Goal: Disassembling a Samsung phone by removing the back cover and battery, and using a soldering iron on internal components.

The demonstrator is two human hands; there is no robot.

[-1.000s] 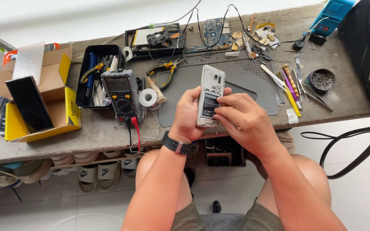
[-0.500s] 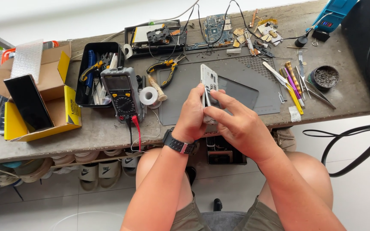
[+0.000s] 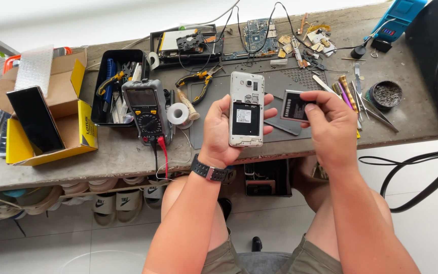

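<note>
Left hand (image 3: 224, 133) clamped on phone (image 3: 246, 109), bay open. Right hand (image 3: 330, 122) pinching battery (image 3: 294, 105). Risk: loose pinch, battery drops onto bench (image 3: 128, 152).

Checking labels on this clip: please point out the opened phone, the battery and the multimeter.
opened phone (image 3: 246, 109), head view, dark back compartment.
battery (image 3: 294, 105), head view, exposed dark face.
multimeter (image 3: 147, 111), head view, near its dial.

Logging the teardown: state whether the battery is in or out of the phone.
Out. The right hand holds the battery clear of the phone, whose bay shows bare in the left hand.
</note>
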